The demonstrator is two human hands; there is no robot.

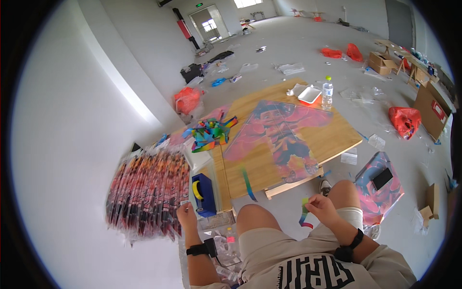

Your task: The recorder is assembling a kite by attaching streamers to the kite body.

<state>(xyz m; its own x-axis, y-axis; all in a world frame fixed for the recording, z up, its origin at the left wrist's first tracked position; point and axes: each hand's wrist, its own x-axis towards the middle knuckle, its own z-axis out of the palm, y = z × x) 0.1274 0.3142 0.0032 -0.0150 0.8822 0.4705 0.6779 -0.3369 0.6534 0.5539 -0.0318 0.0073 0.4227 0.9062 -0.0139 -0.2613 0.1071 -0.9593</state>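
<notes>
The right hand (pixel 322 210) pinches a thin, curling ribbon (pixel 304 220). I cannot tell whether the left hand (pixel 187 216), beside a boxy tape dispenser (pixel 207 197), holds anything.

On our plywood table (pixel 339 132) we see a printed kite (pixel 284 132), rainbow ribbons (pixel 211 132) heaped leftward, a red-and-white tray (pixel 309 95) and a green-capped bottle (pixel 327 94).

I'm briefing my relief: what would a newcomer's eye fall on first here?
The large pink printed sheet on the wooden table, mid-picture. Then the plastic-wrapped reddish packages at left and rainbow ribbons heaped at the table's left. Below the table, the right hand holds a rainbow strip.
</notes>
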